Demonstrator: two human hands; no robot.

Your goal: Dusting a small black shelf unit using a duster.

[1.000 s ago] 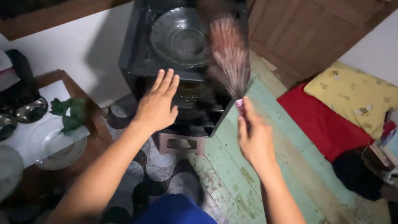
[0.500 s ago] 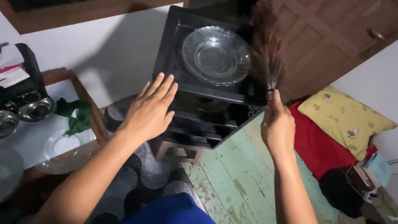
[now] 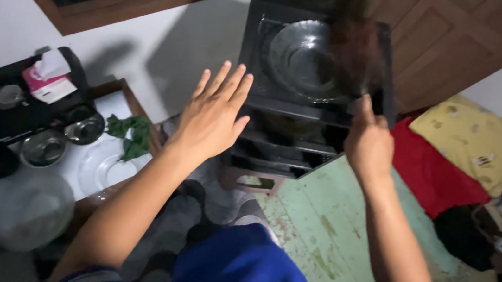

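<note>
Both hands hover by the black rack [image 3: 262,53]: left hand [image 3: 212,117] spread flat with fingers apart, just in front of it, holding nothing; right hand [image 3: 369,143] clenched round the feather duster [image 3: 354,52], whose blurred plumes sit over the glass bowl [image 3: 302,61] on the rack's top

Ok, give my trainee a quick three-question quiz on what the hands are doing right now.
1. True or false: the left hand grips the glass bowl.
2. What does the right hand hold?
   A) feather duster  B) spoon  C) cloth
3. What does the bowl rest on?

Key:
1. False; it is open, fingers spread, holding nothing.
2. A.
3. The black stand.
</note>
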